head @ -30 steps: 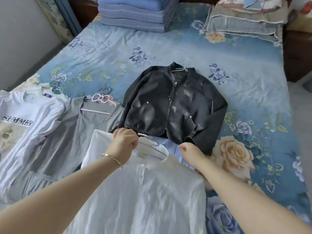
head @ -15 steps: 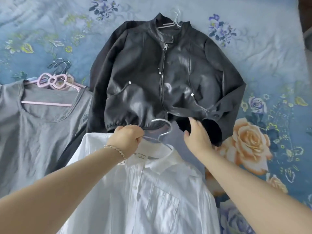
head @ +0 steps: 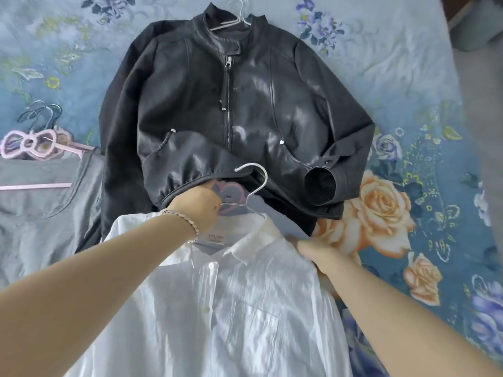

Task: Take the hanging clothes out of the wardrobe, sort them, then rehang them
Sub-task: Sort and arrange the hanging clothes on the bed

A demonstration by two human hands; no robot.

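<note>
Left hand (head: pixel 196 205) gripping hanger (head: pixel 253 186), right hand (head: pixel 313 248) perhaps pinching white shirt (head: pixel 231 308)

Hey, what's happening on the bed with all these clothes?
A person is sorting clothes on a floral bedspread. The left hand grips the wire hanger inside a white shirt; the right hand is at the shirt's shoulder, its grip blurred. A black jacket and a grey top lie nearby.

The only print is on a small label (head: pixel 215 238) inside the white shirt's (head: pixel 245 308) collar, too blurred to read.
</note>
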